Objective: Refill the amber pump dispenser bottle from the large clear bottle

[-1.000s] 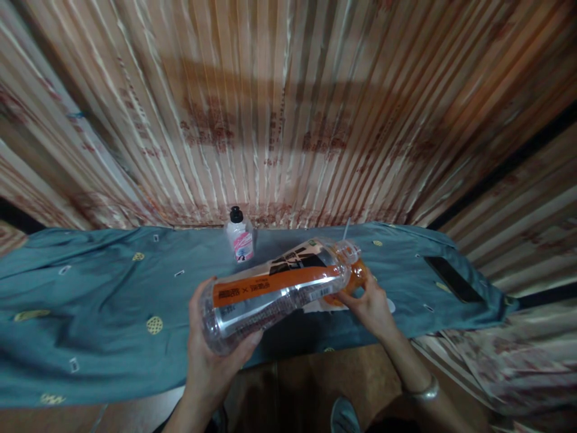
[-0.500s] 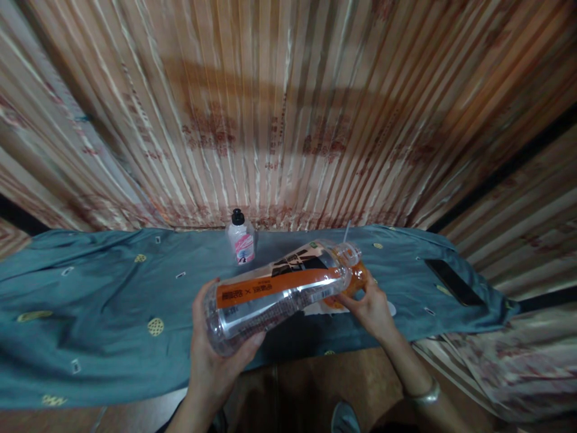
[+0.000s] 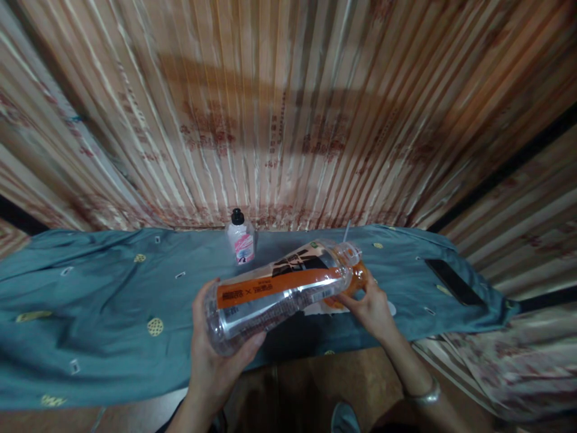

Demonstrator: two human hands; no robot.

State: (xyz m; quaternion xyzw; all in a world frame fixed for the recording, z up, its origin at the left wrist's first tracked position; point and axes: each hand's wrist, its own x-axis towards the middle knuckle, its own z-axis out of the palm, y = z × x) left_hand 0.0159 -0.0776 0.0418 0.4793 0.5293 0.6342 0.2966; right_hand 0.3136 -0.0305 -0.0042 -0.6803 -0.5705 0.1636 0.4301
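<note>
Head view: our left hand (image 3: 216, 355) is curled under the base of a clear plastic bottle (image 3: 279, 291), gripping it; the bottle lies tilted, neck pointing away over the teal cloth (image 3: 90, 300). Our right hand (image 3: 369, 307) is closed on an orange piece (image 3: 356, 279) at the neck, largely hidden by the bottle. Label: orange band, black print, writing too small to read. Beyond stand a small black-capped bottle (image 3: 240, 243) with an illegible pink label, and a dark phone (image 3: 453, 281).

Home room, pleated beige-and-rust patterned curtains (image 3: 288, 114) beyond the fingers, wrinkled teal cloth with small yellow motifs (image 3: 90, 307) spread beneath them, wooden floor (image 3: 306, 385) below
</note>
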